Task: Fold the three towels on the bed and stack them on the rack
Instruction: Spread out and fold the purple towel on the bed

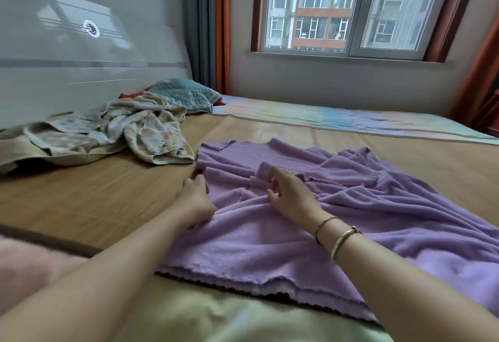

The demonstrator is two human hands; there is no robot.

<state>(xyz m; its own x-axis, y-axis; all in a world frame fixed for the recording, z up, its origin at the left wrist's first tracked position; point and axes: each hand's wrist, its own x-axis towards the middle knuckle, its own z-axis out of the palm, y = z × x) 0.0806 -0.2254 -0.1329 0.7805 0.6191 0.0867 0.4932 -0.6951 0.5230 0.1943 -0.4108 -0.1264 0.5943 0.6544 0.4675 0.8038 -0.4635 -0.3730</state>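
Two towels in view on the bed: purple towel at centre, patterned beige towel at ten o'clock. Left hand grasps the purple towel's edge; right hand pinches a fold. No legible writing.

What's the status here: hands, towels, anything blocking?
Left hand gripping purple fleece towel's edge; right hand pinching a fold. Crumpled beige patterned towel untouched. Nothing blocking.
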